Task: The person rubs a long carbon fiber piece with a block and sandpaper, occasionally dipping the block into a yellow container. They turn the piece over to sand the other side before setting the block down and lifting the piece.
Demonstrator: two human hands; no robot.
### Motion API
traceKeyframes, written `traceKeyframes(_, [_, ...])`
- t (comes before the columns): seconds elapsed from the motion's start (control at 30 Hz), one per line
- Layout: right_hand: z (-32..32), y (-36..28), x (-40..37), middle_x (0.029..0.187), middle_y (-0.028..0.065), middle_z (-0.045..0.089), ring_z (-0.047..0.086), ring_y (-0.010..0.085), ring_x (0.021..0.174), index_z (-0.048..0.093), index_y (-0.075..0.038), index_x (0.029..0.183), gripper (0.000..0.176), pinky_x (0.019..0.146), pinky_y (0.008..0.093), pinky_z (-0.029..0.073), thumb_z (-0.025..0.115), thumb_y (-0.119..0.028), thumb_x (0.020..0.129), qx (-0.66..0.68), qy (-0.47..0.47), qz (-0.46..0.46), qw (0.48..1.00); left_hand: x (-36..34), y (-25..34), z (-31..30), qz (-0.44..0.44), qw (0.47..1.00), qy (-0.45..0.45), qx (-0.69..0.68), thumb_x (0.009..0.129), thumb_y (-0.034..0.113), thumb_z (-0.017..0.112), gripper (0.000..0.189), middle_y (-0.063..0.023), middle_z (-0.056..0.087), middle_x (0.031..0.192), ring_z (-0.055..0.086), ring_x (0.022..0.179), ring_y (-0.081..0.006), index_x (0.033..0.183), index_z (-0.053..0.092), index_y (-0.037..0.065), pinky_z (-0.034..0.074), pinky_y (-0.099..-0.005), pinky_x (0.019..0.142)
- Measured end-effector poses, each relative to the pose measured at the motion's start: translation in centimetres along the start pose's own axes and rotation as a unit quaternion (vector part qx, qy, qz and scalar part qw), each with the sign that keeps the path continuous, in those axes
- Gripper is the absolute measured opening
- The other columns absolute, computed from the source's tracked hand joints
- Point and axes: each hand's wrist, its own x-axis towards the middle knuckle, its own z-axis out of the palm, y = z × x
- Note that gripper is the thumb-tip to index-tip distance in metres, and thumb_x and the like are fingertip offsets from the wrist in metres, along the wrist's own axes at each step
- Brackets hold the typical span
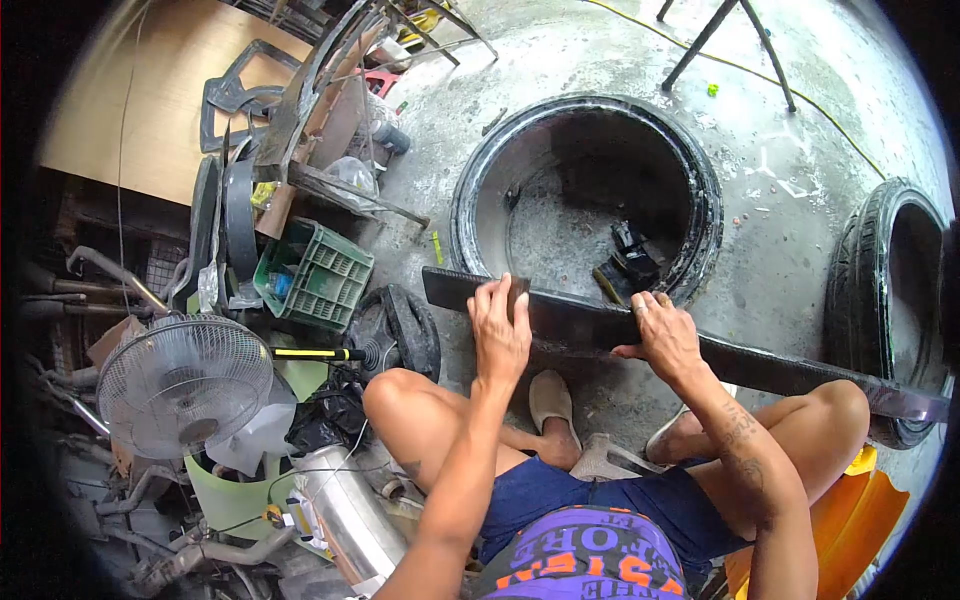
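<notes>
A long black strip [770,362] lies across in front of my knees, over the near edge of a large tyre [705,190] on the floor. My left hand [500,325] is closed round a small dark block pressed against the strip's left part. Nearer the middle, my right hand [662,335] grips the strip's upper edge, thumb below and fingers over it. Inside the tyre ring sits a black object [632,258], its details unclear. The strip's right end reaches over a second tyre [855,280].
To the left stand a fan [187,385], a green crate [318,277] and a metal cylinder [350,525]. A wooden board [130,100] is at the upper left. Metal legs [700,45] stand at the top right, and an orange panel [850,525] lies at the lower right.
</notes>
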Motion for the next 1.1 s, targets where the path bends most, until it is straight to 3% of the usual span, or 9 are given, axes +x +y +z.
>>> traceKeyframes(0.17, [-0.1, -1.1, -0.7, 0.111, 0.0105, 0.06, 0.062, 0.03, 0.104, 0.055, 0.0, 0.116, 0.074, 0.084, 0.0398, 0.054, 0.086, -0.044, 0.065, -0.028, -0.012, 0.009, 0.999, -1.3, -0.5, -0.3, 0.0, 0.999, 0.052, -0.007, 0.097, 0.017, 0.061, 0.039, -0.0211, 0.06, 0.119, 0.057, 0.11, -0.0375, 0.128, 0.06, -0.005, 0.04, -0.0479, 0.1])
traceKeyframes(0.27, [0.0, -1.2, -1.1, 0.124, 0.0121, 0.058, 0.061, 0.0308, 0.108, 0.054, -0.001, 0.126, 0.079, 0.087, 0.0402, 0.054, 0.085, -0.043, 0.067, -0.045, -0.043, 0.015, 0.998, -0.2, -2.3, 0.3, -0.007, 1.0, 0.028, -0.005, 0.096, 0.015, 0.061, 0.039, -0.0228, 0.059, 0.119, 0.055, 0.11, -0.0393, 0.129, 0.06, -0.006, 0.041, -0.0484, 0.099])
traceKeyframes(0.33, [0.0, -1.3, -1.3, 0.144, 0.0128, 0.049, 0.059, 0.0316, 0.114, 0.046, -0.01, 0.144, 0.09, 0.089, 0.0407, 0.053, 0.084, -0.043, 0.069, -0.081, 0.017, -0.049, 0.995, -0.3, -2.7, 0.7, 0.0, 1.0, 0.029, 0.0, 0.096, 0.015, 0.061, 0.039, -0.0222, 0.058, 0.12, 0.054, 0.108, -0.0397, 0.129, 0.06, -0.005, 0.042, -0.0485, 0.098])
traceKeyframes(0.37, [-0.1, -1.4, -1.1, 0.144, 0.0128, 0.049, 0.059, 0.0316, 0.114, 0.046, -0.01, 0.144, 0.09, 0.089, 0.0407, 0.053, 0.084, -0.043, 0.069, -0.087, 0.015, -0.048, 0.995, -0.3, -2.9, 0.9, 0.011, 0.999, 0.029, 0.009, 0.095, 0.015, 0.061, 0.039, -0.0215, 0.058, 0.121, 0.054, 0.105, -0.04, 0.129, 0.06, -0.005, 0.043, -0.0486, 0.097])
traceKeyframes(0.43, [-0.6, -2.1, -0.7, 0.157, 0.013, 0.037, 0.056, 0.0316, 0.12, 0.033, -0.028, 0.157, 0.099, 0.091, 0.0414, 0.053, 0.082, -0.045, 0.073, -0.115, -0.036, -0.112, 0.986, -0.5, -2.9, 0.8, 0.003, 1.0, 0.027, 0.003, 0.095, 0.015, 0.062, 0.039, -0.0211, 0.058, 0.121, 0.054, 0.105, -0.0396, 0.129, 0.06, -0.004, 0.043, -0.0484, 0.096])
traceKeyframes(0.47, [-0.8, -2.6, -0.3, 0.157, 0.013, 0.037, 0.056, 0.0316, 0.12, 0.033, -0.028, 0.157, 0.099, 0.091, 0.0414, 0.053, 0.082, -0.045, 0.073, -0.121, -0.039, -0.109, 0.986, -0.7, -2.9, 0.7, -0.002, 1.0, 0.025, 0.004, 0.095, 0.015, 0.062, 0.039, -0.0206, 0.058, 0.122, 0.053, 0.105, -0.0392, 0.129, 0.06, -0.004, 0.043, -0.0483, 0.096])
traceKeyframes(0.53, [-1.3, -4.0, 0.6, 0.159, 0.0135, 0.035, 0.056, 0.0308, 0.121, 0.022, -0.038, 0.16, 0.104, 0.089, 0.0408, 0.054, 0.08, -0.049, 0.075, -0.147, -0.112, -0.101, 0.978, -0.8, -2.9, 0.6, -0.001, 1.0, 0.027, -0.005, 0.095, 0.016, 0.061, 0.039, -0.0204, 0.058, 0.122, 0.053, 0.105, -0.0388, 0.129, 0.061, -0.003, 0.043, -0.0482, 0.095])
traceKeyframes(0.7, [0.7, -5.7, 3.7, 0.156, 0.0184, 0.038, 0.061, 0.0365, 0.116, 0.007, -0.042, 0.161, 0.116, 0.074, 0.0377, 0.059, 0.081, -0.053, 0.073, -0.181, -0.116, -0.153, 0.965, -1.0, -3.0, 0.6, -0.008, 0.999, 0.035, -0.006, 0.096, 0.017, 0.061, 0.039, -0.0204, 0.057, 0.122, 0.054, 0.107, -0.0381, 0.129, 0.061, -0.003, 0.044, -0.0477, 0.095])
traceKeyframes(1.1, [-0.7, -2.9, -0.5, 0.16, 0.0193, 0.031, 0.059, 0.0412, 0.12, 0.005, -0.048, 0.159, 0.115, 0.076, 0.041, 0.06, 0.08, -0.055, 0.073, -0.241, -0.101, -0.119, 0.958, -1.5, -2.9, 0.3, -0.011, 0.999, 0.044, -0.031, 0.095, 0.013, 0.063, 0.037, -0.0219, 0.059, 0.118, 0.055, 0.106, -0.0381, 0.126, 0.062, -0.006, 0.044, -0.0469, 0.096])
